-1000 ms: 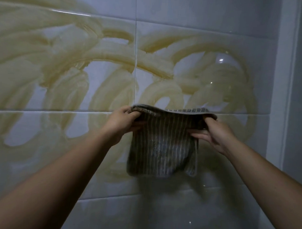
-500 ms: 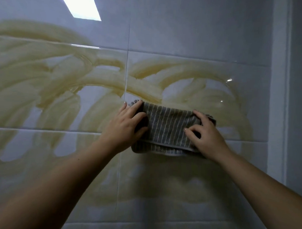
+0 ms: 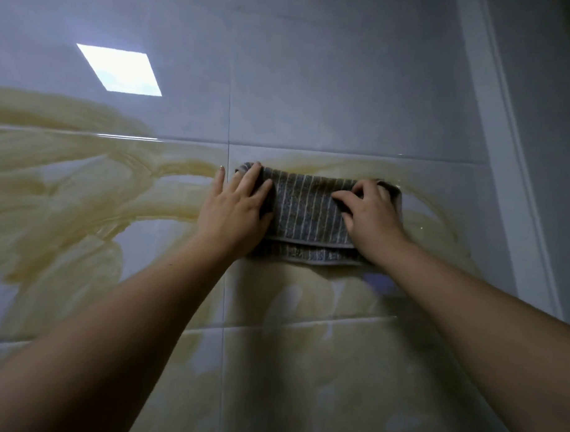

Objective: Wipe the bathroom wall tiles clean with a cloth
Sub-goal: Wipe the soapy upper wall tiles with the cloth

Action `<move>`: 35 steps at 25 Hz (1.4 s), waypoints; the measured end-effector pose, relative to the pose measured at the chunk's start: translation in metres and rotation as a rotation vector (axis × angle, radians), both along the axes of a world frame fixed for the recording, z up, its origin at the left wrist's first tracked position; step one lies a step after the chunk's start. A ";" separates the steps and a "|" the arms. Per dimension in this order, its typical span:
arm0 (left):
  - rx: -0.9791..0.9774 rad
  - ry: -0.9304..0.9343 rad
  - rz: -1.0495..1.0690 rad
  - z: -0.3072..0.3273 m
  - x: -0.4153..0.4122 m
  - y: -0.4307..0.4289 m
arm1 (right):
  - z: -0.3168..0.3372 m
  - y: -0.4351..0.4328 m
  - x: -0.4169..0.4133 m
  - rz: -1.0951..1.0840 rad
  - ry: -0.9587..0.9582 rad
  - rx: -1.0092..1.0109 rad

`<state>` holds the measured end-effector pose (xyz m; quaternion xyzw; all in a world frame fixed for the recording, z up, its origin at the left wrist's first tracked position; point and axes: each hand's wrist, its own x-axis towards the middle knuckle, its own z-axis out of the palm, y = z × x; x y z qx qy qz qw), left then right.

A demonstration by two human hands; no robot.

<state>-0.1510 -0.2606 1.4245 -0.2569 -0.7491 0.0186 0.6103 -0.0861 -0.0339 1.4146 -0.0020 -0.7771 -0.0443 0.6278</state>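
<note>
Item: grey striped cloth [image 3: 309, 213], folded double, lower layer showing as a band along its bottom edge. Position: flat against the wall tiles [image 3: 346, 88], long side level, on the tile to the right of the vertical grout line [image 3: 229, 117] and just under the horizontal grout line above it.

Left hand [image 3: 235, 211]: palm down on the cloth's left end, fingers spread and pointing up; the outermost fingertip lies on bare tile at the vertical grout line. Pressing flat, not clenched.

Right hand [image 3: 371, 219]: on the cloth's right end, fingers curled with tips digging into the fabric. Pressing with bent fingers; no fold pinched that can be seen.

Cloth between the hands: open striped middle, uncovered.

Surroundings: yellowish smears [image 3: 68, 182] in broad arcs left of, below and right of the cloth; upper tiles unmarked. Bright rectangular reflection [image 3: 119, 69] near the wall's upper left. Pale vertical trim [image 3: 505, 159] along the right edge.
</note>
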 end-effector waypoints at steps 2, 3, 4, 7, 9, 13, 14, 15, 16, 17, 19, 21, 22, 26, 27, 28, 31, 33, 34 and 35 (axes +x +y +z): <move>0.034 0.066 -0.057 0.014 -0.006 0.003 | 0.011 -0.004 -0.011 -0.042 0.048 -0.004; 0.054 0.098 -0.061 0.016 -0.007 0.006 | 0.014 -0.006 -0.013 -0.107 0.081 -0.011; 0.075 0.133 -0.038 0.018 -0.009 0.008 | 0.016 -0.008 -0.015 -0.202 0.123 -0.016; 0.114 0.184 0.132 0.014 -0.005 0.017 | 0.019 -0.014 -0.016 -0.474 0.081 0.045; 0.087 0.166 0.244 0.015 0.004 0.027 | 0.024 -0.022 -0.016 -0.543 0.007 0.077; 0.055 0.001 0.419 0.024 0.027 0.054 | 0.023 -0.030 -0.036 -0.422 0.061 0.010; 0.047 -0.022 0.469 0.027 0.031 0.059 | 0.019 -0.029 -0.042 -0.381 0.079 -0.016; 0.035 -0.022 0.519 0.030 0.033 0.064 | 0.015 -0.028 -0.046 -0.338 0.063 -0.037; 0.029 -0.008 0.554 0.033 0.033 0.067 | 0.011 -0.024 -0.051 -0.290 0.061 -0.036; 0.033 0.001 0.565 0.035 0.033 0.071 | 0.008 -0.019 -0.053 -0.219 0.024 -0.048; 0.063 -0.040 0.531 0.034 0.032 0.077 | 0.005 -0.012 -0.057 -0.122 0.037 -0.046; 0.115 -0.116 0.494 0.030 0.031 0.084 | 0.003 -0.009 -0.056 -0.126 0.048 0.005; 0.148 -0.152 0.468 0.028 0.029 0.088 | 0.004 -0.007 -0.053 -0.150 0.041 0.033; 0.309 -0.179 0.171 0.015 0.006 0.090 | 0.017 -0.012 -0.039 -0.202 -0.098 -0.045; 0.328 -0.145 0.080 0.011 -0.003 0.088 | 0.021 -0.020 -0.037 -0.171 -0.104 -0.079; 0.328 -0.103 0.026 0.006 -0.011 0.085 | 0.024 -0.026 -0.038 -0.113 -0.108 -0.124; 0.291 -0.001 -0.021 -0.002 -0.031 0.073 | 0.026 -0.028 -0.055 0.025 -0.040 -0.221; 0.243 0.008 -0.024 0.007 -0.041 0.064 | 0.024 -0.019 -0.068 0.002 0.042 -0.175; 0.223 0.010 -0.018 0.015 -0.045 0.058 | 0.026 -0.016 -0.072 0.003 0.071 -0.154; 0.211 0.011 -0.020 0.026 -0.046 0.053 | 0.032 -0.015 -0.076 0.004 0.088 -0.137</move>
